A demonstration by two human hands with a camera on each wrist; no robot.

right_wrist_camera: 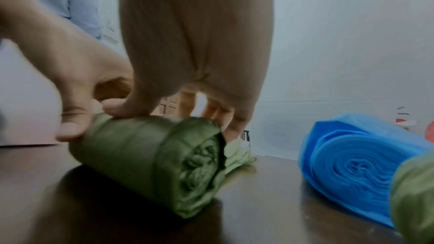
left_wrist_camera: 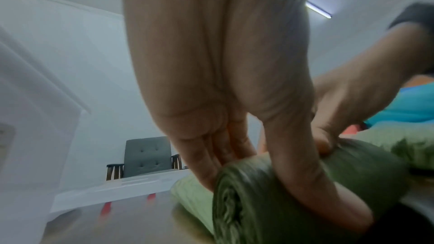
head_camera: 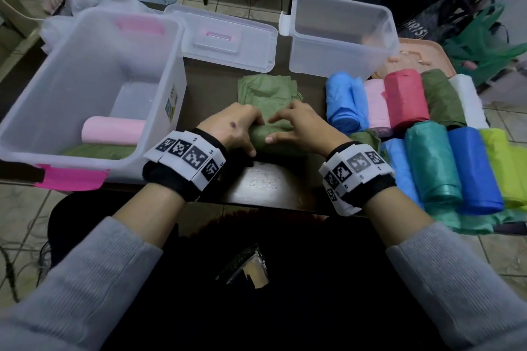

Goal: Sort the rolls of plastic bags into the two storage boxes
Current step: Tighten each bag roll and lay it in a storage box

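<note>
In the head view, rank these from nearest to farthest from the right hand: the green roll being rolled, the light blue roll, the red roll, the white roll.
1. Green roll, under the right hand, touching.
2. Light blue roll, just right.
3. Red roll, further right.
4. White roll, at the row's far right end.

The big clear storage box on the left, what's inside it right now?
Inside the large clear plastic storage box lie a pale pink roll of bags and something olive green along the near wall; the wall blurs it, so its shape is unclear.
</note>
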